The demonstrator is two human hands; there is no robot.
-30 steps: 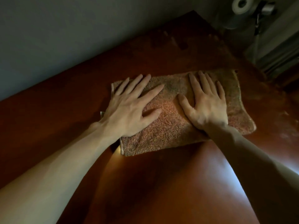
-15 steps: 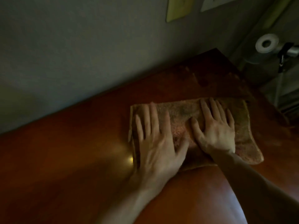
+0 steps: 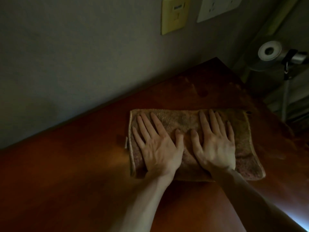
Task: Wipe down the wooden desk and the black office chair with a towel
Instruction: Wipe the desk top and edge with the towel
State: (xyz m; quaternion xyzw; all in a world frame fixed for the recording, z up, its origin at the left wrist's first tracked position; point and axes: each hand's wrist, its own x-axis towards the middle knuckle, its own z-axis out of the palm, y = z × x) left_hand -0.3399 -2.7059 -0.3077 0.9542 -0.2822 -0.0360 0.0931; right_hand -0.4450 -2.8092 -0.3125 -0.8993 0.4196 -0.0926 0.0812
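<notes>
A folded brownish towel [image 3: 182, 120] lies flat on the reddish wooden desk [image 3: 75, 173], towards its far right part. My left hand [image 3: 158, 148] presses flat on the towel's left half, fingers spread and straight. My right hand [image 3: 215, 146] presses flat on the right half in the same way, thumbs nearly meeting in the middle. The black office chair is not in view.
A grey wall [image 3: 83, 56] runs along the desk's far edge, with a yellowish wall plate [image 3: 174, 14] and a white socket plate [image 3: 217, 7]. Beyond the desk's right corner stands a lamp [image 3: 269, 51] on a thin pole. The room is dim.
Both hands have slid the towel along the desk towards the far right part. My left hand has turned from angled to pointing straight ahead, and the view has tilted up to show more wall.
</notes>
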